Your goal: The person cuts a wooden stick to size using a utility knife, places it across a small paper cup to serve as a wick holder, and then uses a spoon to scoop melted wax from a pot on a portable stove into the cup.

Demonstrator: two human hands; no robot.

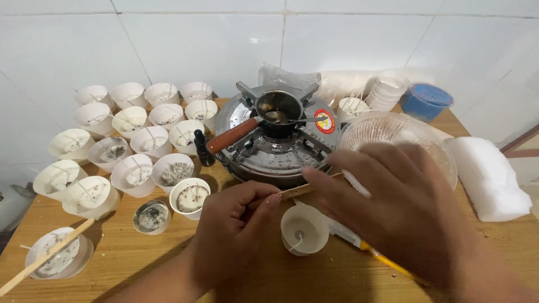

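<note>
A wooden stick (300, 191) is pinched between the left hand (236, 224) and right hand (404, 207) over a white cup (305, 229) on a wooden tabletop (140, 258) crowded beneath white-tiled walls (196, 45).

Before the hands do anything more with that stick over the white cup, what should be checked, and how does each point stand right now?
1. Left hand pinches wooden stick: ok.
2. Right hand on the stick's other end: cannot tell, fingers cover it.
3. White cup upright beneath the stick: ok.
4. Wick standing centred in the cup: not ok, it leans over the rim.
5. Small pot seated on the stove: ok.
</note>
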